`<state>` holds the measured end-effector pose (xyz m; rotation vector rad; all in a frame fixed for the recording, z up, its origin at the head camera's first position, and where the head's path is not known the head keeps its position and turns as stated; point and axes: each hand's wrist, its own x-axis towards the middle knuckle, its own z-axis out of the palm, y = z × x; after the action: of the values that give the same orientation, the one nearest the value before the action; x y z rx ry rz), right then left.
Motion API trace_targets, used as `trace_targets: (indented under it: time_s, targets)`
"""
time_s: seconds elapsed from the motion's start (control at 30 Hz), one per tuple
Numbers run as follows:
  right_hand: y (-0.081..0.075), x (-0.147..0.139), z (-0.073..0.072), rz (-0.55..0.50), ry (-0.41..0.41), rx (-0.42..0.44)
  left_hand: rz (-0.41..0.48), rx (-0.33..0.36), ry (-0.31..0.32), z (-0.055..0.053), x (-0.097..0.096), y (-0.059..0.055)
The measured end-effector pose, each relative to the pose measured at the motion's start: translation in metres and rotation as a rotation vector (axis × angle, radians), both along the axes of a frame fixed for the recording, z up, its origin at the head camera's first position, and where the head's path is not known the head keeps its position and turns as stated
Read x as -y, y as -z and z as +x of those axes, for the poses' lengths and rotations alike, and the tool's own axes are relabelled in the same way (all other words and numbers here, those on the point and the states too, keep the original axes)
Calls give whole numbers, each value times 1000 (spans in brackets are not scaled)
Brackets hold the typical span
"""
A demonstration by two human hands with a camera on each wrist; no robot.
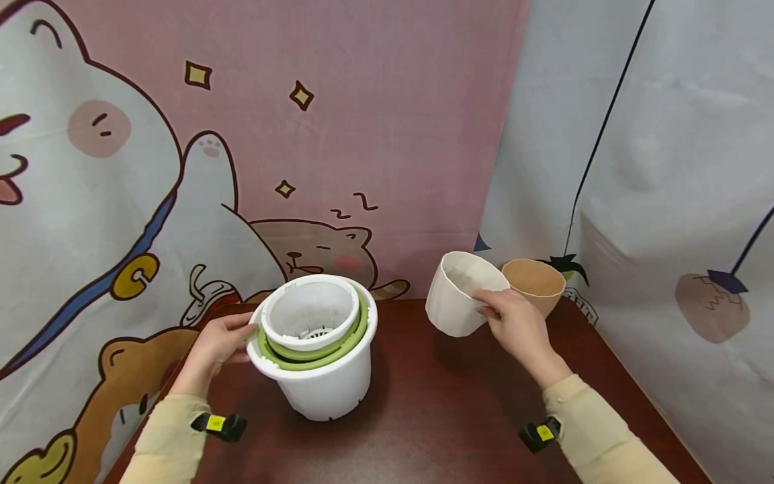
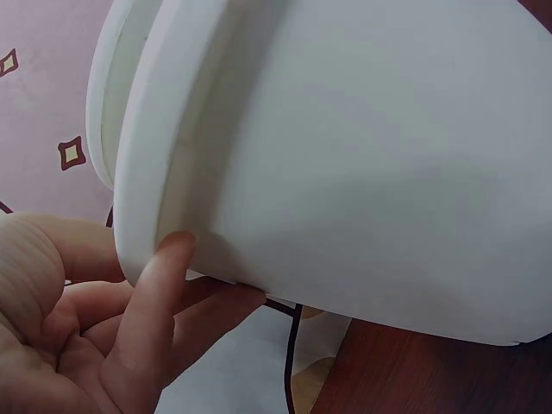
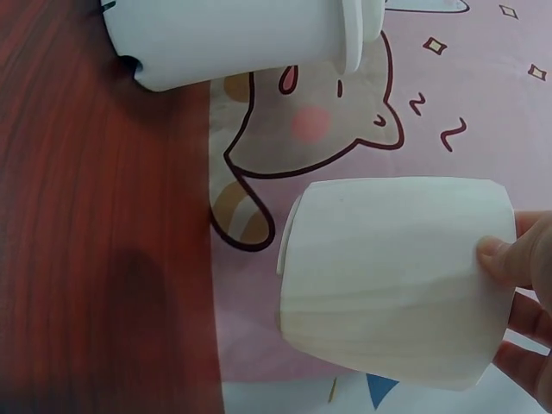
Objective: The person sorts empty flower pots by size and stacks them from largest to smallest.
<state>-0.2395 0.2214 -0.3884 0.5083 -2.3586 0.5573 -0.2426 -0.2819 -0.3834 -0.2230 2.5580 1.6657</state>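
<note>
On the table stands a large white flowerpot [image 1: 329, 390] with a green pot [image 1: 363, 323] and a smaller white pot [image 1: 311, 302] nested inside it. My left hand [image 1: 222, 343] grips the large pot's rim at its left side; the left wrist view shows a fingertip tucked under the rim [image 2: 164, 129]. With my right hand [image 1: 514, 323] I pinch the rim of a cream faceted flowerpot [image 1: 453, 299]. It is held tilted above the tabletop, and the right wrist view shows the thumb on its outer wall [image 3: 397, 276].
Behind my right hand, at the table's back right, is a tan flowerpot [image 1: 535, 279], partly hidden. A dark red-brown wooden table [image 1: 423, 423] lies beneath everything. Printed cloth hangings [image 1: 393, 134] with cartoon animals close off the back and sides.
</note>
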Motion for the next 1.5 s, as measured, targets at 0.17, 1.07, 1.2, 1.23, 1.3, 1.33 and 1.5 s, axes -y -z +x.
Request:
trace_targets:
  time_s: [0.17, 1.07, 1.2, 1.23, 1.3, 1.33, 1.5]
  targets:
    - [-6, 6, -1, -21, -23, -15, 0, 0, 6, 0, 0, -1]
    - [-32, 29, -1, -34, -111, -129, -9, 8, -4, 1, 0, -1]
    - [-36, 32, -1, -43, -122, -143, -5, 10, -1, 1, 0, -2]
    - [-37, 32, -1, -46, -125, -146, -4, 8, 2, 1, 0, -1]
    - [-39, 34, -1, -48, -129, -149, -1, 6, 4, 1, 0, -2]
    - [-39, 35, -1, -49, -133, -150, -1, 5, 3, 1, 0, -1]
    - [-43, 39, -1, -57, -149, -154, -2, 5, -3, 0, 0, -1]
